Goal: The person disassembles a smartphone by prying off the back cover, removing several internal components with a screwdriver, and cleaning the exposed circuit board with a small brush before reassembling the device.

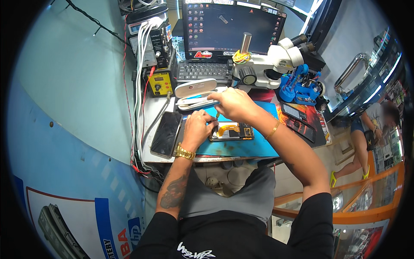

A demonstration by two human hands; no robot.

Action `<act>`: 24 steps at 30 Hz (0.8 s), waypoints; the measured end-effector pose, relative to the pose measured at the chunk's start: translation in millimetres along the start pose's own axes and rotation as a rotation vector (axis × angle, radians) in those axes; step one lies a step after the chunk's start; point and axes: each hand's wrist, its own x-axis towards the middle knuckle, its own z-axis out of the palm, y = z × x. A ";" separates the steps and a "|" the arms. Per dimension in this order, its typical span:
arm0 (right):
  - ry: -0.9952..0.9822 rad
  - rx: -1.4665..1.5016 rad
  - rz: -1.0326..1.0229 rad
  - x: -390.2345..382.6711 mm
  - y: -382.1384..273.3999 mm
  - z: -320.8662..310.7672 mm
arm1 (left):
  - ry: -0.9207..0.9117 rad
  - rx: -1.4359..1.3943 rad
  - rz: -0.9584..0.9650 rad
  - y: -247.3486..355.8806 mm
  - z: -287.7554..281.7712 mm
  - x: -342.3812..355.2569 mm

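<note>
An opened phone point(233, 131) lies on a blue work mat point(258, 146), its inside facing up with an orange flex cable point(227, 128) across the battery. At its upper left corner, my left hand point(199, 129) has its thumb and fingers closed against the edge. Above that same corner, my right hand point(236, 105) grips a slim screwdriver point(217, 115), pointing down into the phone. Most of the driver is hidden by my fingers, and its exact contact point is too small to make out. A dark phone point(166, 134) rests left of my left hand.
Behind my hands are an open white case point(196, 88), a keyboard point(202, 71) and a monitor point(233, 30). A microscope point(276, 60) and a blue tool holder point(297, 88) stand right. Phone parts point(301, 129) lie right; a yellow power unit point(160, 83) stands left with cables. Another person point(366, 129) is beyond.
</note>
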 end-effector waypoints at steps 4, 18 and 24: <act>-0.080 0.030 0.111 2.4 -9.2 -9.9 | 0.013 0.013 0.002 -1.0 0.4 -1.5; 0.013 0.093 0.106 3.3 2.4 4.3 | -0.005 0.012 -0.006 -0.7 0.2 -1.6; 0.019 0.146 0.145 0.2 2.8 -0.1 | 0.011 0.030 0.001 0.7 -0.1 -2.3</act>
